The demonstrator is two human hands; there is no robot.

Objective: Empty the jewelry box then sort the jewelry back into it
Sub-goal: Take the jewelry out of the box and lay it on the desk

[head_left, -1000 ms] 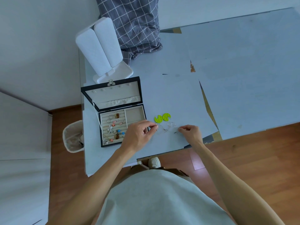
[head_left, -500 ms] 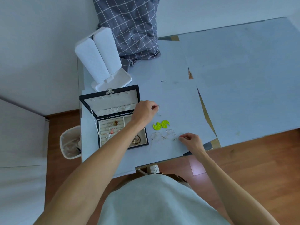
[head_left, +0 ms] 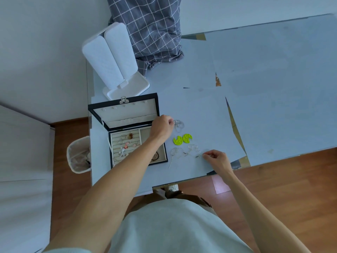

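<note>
A black jewelry box (head_left: pixel 102 115) stands open on the pale blue table, its lid upright and several rings and earrings in its cream tray (head_left: pixel 125 143). My left hand (head_left: pixel 162 126) reaches over the box's right edge, its fingertips pinched on silver hoop earrings (head_left: pixel 179 124) that lie on the table. Two lime-green earrings (head_left: pixel 182 139) lie just below them. Thin silver wire earrings (head_left: pixel 184 152) are spread nearer the front edge. My right hand (head_left: pixel 217 158) rests beside them, its fingers curled on a small dark piece (head_left: pixel 197 156).
A white folding stand (head_left: pixel 113 57) rises behind the box. A grey checked cloth (head_left: pixel 147 28) hangs at the back. A mesh waste bin (head_left: pixel 78 154) sits on the wooden floor left of the table (head_left: pixel 273 88). The table's front edge runs close under my right hand.
My left hand has moved from the wire earrings near the front up and away past the green pair, carrying silver hoops to the table there. My right hand has stayed in place.
</note>
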